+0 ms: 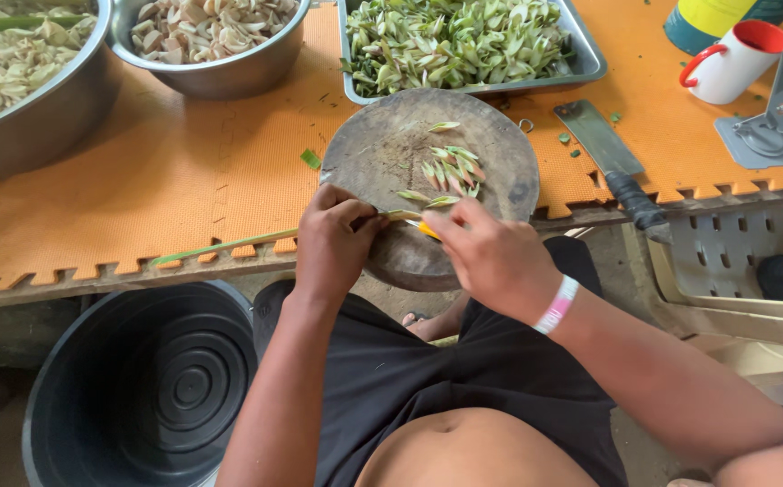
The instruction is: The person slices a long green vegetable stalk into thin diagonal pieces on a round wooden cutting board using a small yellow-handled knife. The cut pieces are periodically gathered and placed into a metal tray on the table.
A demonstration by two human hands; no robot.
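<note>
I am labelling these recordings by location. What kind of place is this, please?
Probably an informal food-preparation spot, perhaps outdoors. Steel bowls and a tray hold trimmed plant pieces, a round wooden chopping board sits on orange foam mats, and a cleaver lies beside it.

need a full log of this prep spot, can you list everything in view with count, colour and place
chopping board: 1, round, grey-brown wood, centre of mat
cut pieces: small pile, green and pink, on the board
long stalk: 1, pale green, held across the mat's front edge
tray: 1, steel, full of green cut pieces, behind the board
bowls: 2, steel, pale slices inside, top left
cleaver: 1, grey blade, black handle, right of the board
mug: 1, white and red, top right
tub: 1, black, floor, lower left
mat: orange foam
left hand: grip on the stalk
right hand: holds something yellow, mostly hidden; pale wristband
</note>
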